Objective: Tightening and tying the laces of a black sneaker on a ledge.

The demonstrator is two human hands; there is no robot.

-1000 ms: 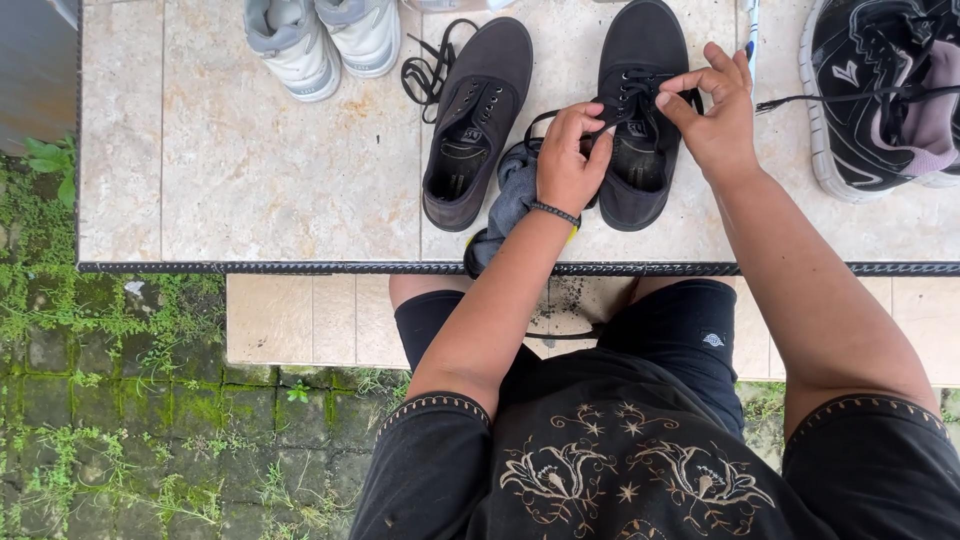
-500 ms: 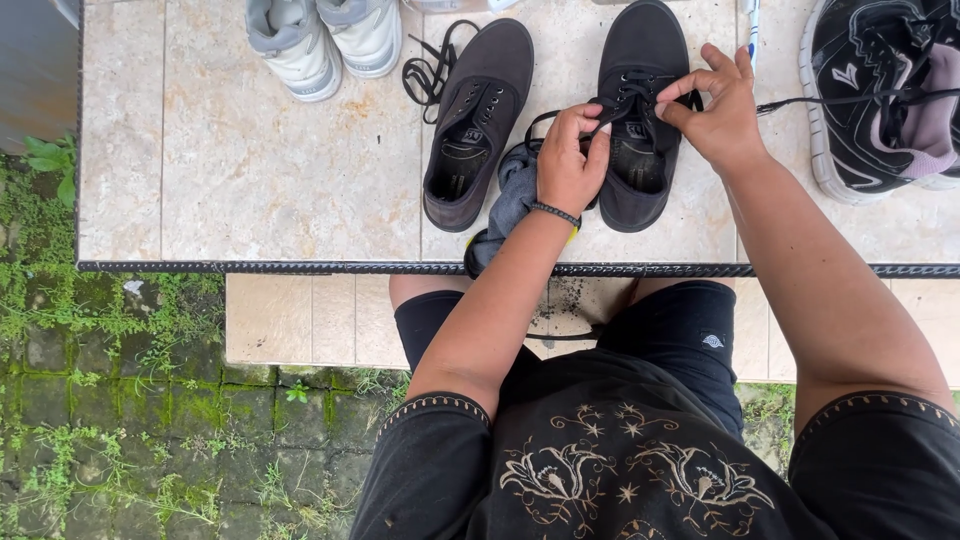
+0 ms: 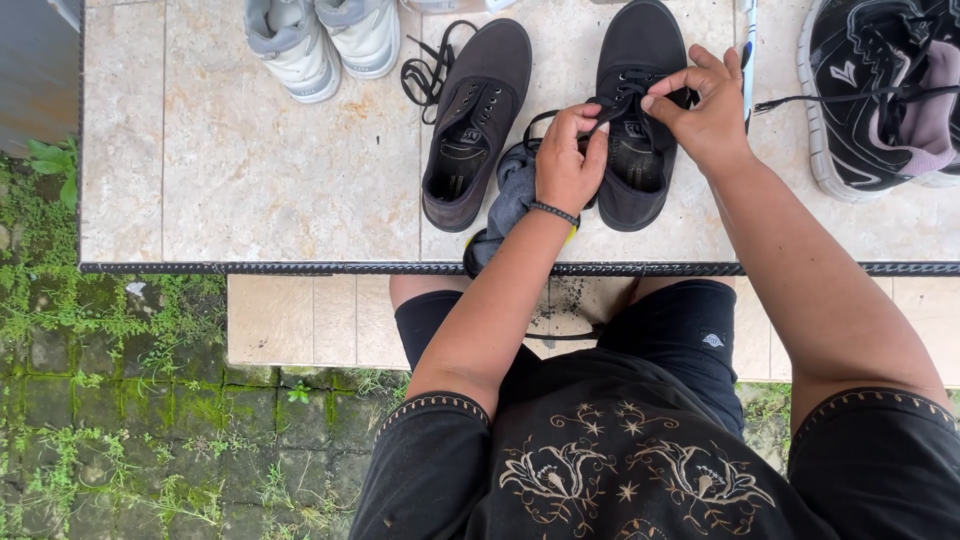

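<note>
Barely any change from a second ago — both hands stay on the same lace, right hand shifted slightly, fingers a bit more bunched. Beige tiled ledge (image 3: 250, 170) fills the top of the view, dark ribbed edge strip along its near side, a lower tiled step below it, mossy paving bottom left. Person's lap in black shorts and a black shirt with pale embroidery takes up the bottom. Black-and-white sports shoe (image 3: 880, 90) with a pinkish lining sits far right on the ledge, well apart from the hands. Pair of grey-white sneakers (image 3: 320, 35) at the top edge, cut off by the frame. Left black canvas shoe (image 3: 475, 125) lies unlaced-looking, its loose lace piled by the toe, just beside the worked shoe. Right black canvas shoe (image 3: 640, 60) stands toe away from the person, between the two hands. Grey cloth (image 3: 510, 195) is bunched between the two black shoes, under the left wrist. Left hand (image 3: 568, 160) — fingers clenched, pinching the black shoelace (image 3: 610, 108) over the shoe's opening; beaded bracelet on the wrist. Right hand (image 3: 705, 110) — thumb and forefinger pinched on the same lace at the eyelets, other fingers curled.
</note>
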